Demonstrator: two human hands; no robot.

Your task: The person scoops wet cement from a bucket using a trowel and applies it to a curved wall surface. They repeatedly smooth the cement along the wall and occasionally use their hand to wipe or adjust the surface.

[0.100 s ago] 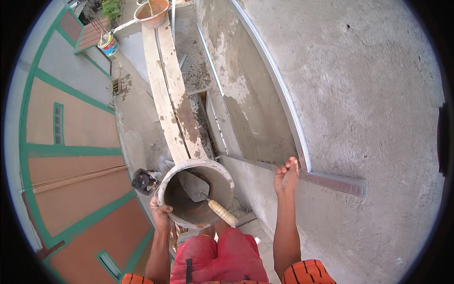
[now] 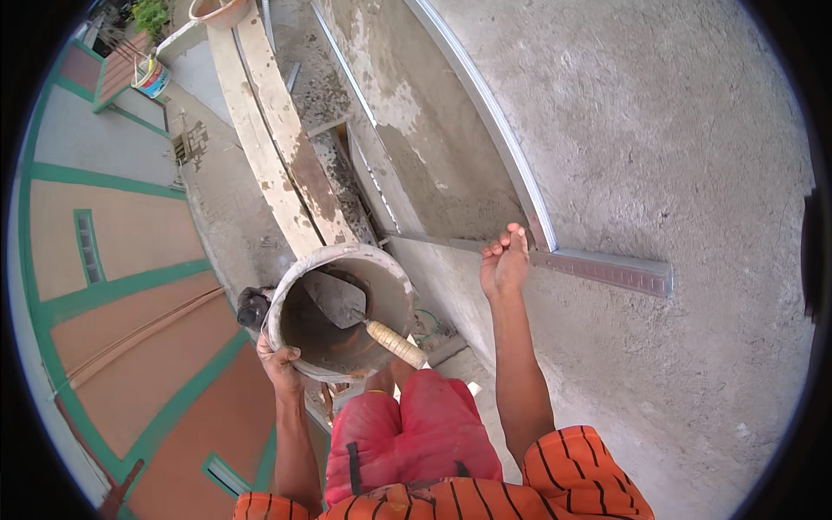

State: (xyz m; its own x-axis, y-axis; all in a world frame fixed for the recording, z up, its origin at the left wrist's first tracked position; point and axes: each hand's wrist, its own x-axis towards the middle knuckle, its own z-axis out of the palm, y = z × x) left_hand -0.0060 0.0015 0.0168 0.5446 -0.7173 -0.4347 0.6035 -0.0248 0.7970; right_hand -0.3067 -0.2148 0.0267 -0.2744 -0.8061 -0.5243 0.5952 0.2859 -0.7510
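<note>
My left hand [image 2: 282, 364] grips the rim of a mortar-stained bucket [image 2: 397, 270] in front of my body. Inside lies a trowel [image 2: 334, 301], its pale ridged handle [image 2: 397, 343] sticking out over the near right rim. My right hand [image 2: 505, 263] is raised to the wall with its fingers curled together. It is beside the corner where a long upright metal strip [image 2: 511, 143] meets a level metal bar [image 2: 611, 270]. Whatever the right fingers pinch, if anything, is hidden.
Two stained planks [image 2: 290, 147] run away from me, with an orange basin [image 2: 221, 12] at their far end. The plastered wall [image 2: 676, 139] rises on my right. Below left are a person [image 2: 253, 308], a paint bucket [image 2: 151, 78] and a green-trimmed building [image 2: 130, 234].
The whole view has shifted, so planks, bucket and wall strips appear higher and farther left. Both hands keep the same poses, the left still on the bucket rim.
</note>
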